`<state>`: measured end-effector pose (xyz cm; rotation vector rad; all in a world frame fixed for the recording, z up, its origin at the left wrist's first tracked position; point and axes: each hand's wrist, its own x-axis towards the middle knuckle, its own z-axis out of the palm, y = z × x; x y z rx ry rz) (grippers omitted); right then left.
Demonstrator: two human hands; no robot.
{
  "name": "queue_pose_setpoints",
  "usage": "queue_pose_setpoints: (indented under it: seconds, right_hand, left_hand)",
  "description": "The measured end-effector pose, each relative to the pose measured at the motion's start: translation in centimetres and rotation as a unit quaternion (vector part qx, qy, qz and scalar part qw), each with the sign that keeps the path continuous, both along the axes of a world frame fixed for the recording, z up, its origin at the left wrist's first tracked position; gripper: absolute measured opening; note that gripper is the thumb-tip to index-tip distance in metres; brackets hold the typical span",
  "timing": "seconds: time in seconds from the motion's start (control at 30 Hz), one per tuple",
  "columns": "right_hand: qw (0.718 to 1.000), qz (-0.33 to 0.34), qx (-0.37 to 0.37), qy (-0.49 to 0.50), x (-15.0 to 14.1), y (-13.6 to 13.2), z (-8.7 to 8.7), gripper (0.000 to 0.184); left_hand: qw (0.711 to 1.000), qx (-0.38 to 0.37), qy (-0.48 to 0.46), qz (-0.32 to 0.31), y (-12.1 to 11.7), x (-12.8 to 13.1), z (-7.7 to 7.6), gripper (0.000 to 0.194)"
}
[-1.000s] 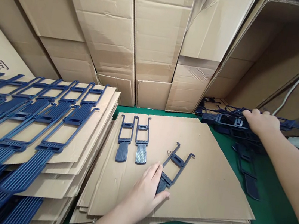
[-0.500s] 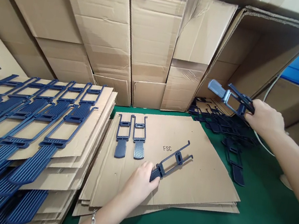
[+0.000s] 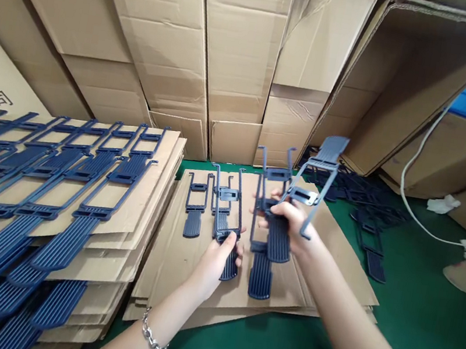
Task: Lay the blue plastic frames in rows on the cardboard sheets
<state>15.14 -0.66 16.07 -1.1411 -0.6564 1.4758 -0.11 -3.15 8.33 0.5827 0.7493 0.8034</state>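
My left hand (image 3: 214, 263) is closed around the ribbed tab end of a dark blue plastic frame (image 3: 228, 195), its two hooked arms pointing away from me. My right hand (image 3: 296, 223) grips several similar ribbed-tab plastic frames (image 3: 279, 241) at once, fanned at different angles. One of these points its tab up and to the right. Both hands are over a cardboard sheet (image 3: 174, 265). Lying flat on that sheet, left of my left hand, is one frame (image 3: 192, 224); a second frame (image 3: 220, 220) is partly covered by the piece in my left hand.
Layered cardboard sheets (image 3: 121, 233) at left carry rows of blue frames (image 3: 62, 248). A loose pile of dark frames (image 3: 354, 188) lies on the green table (image 3: 418, 286) at right, near an open carton (image 3: 389, 81). Cardboard boxes (image 3: 243, 52) wall the back. A white cable (image 3: 408, 184) crosses at right.
My right hand has come from above the pile at right to the sheet's middle, holding several frames. My left hand's frame has turned upright in view and moved left, beside the two lying frames.
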Motion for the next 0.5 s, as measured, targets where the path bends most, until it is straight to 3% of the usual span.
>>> queue_pose_setpoints:
  seconds: [0.13, 0.2, 0.37, 0.5]
  right_hand:
    - [0.984, 0.076, -0.069, 0.147, -2.0, -0.9, -3.3, 0.035]
    - [0.976, 0.078, -0.088, 0.181, -2.4, -1.3, -4.3, 0.032]
    - [0.991, 0.028, -0.039, 0.126, -3.6, -1.8, -5.4, 0.024]
    - [0.999, 0.021, 0.02, 0.02, -3.8, -2.2, -5.1, 0.025]
  left_hand:
    - [0.995, -0.037, -0.045, 0.079, -0.1, 0.3, 0.1, 0.037]
    - [0.996, -0.04, -0.035, 0.072, -0.3, 0.4, 0.3, 0.035]
    - [0.999, -0.014, -0.016, 0.036, -0.8, 0.6, 0.9, 0.047]
    - [1.0, -0.009, -0.013, 0.007, -0.8, 0.5, 1.1, 0.056]
